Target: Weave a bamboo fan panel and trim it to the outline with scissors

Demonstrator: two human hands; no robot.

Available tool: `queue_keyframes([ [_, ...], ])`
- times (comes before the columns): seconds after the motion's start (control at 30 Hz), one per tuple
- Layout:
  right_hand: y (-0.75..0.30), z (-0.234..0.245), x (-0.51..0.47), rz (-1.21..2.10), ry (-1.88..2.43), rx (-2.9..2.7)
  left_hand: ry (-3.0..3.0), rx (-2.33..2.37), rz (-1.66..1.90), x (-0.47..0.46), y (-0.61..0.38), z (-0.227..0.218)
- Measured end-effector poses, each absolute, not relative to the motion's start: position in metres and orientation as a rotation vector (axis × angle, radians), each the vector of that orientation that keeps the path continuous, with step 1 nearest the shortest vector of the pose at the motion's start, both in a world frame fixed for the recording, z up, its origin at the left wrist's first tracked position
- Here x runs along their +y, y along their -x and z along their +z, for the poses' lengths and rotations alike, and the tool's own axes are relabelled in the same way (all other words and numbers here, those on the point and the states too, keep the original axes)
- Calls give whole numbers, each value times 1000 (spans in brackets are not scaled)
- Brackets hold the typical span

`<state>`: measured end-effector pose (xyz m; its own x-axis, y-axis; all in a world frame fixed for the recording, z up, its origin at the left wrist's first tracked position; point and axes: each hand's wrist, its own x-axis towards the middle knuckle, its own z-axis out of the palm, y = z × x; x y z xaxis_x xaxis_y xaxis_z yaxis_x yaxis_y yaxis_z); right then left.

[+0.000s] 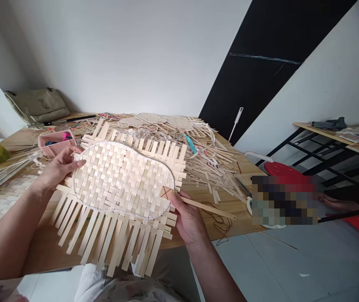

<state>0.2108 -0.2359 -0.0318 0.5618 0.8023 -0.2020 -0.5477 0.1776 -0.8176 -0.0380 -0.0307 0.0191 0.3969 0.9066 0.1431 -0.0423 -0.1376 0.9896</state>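
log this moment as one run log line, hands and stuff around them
left hand: grips woven bamboo panel | right hand: holds flat bamboo strip at panel edge | rest: loose bamboo strips, wooden table

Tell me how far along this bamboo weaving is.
Done: the bamboo mat is woven, with oval stitching around it. In hand: the left hand holds the mat's edge, while the right hand holds a flat wooden stick, its end resting on the rim. Left: loose strip ends stick out untrimmed beyond the stitching.
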Motion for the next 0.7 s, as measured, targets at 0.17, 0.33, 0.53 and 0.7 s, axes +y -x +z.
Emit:
queue_keyframes([
  [0.17, -213, -31, -238, 988, 992, -310, -1479, 834, 996, -24, 42, 13],
  [0.33, -213, -31, -237, 967, 1015, -255, -1484, 818, 1003, -21, 43, 10],
  [0.53, -214, -36, -236, 930, 1032, -223, -1496, 757, 1003, -26, 41, 16],
  [0.7, -214, -32, -238, 968, 1036, -291, -1478, 772, 989, -29, 39, 18],
])
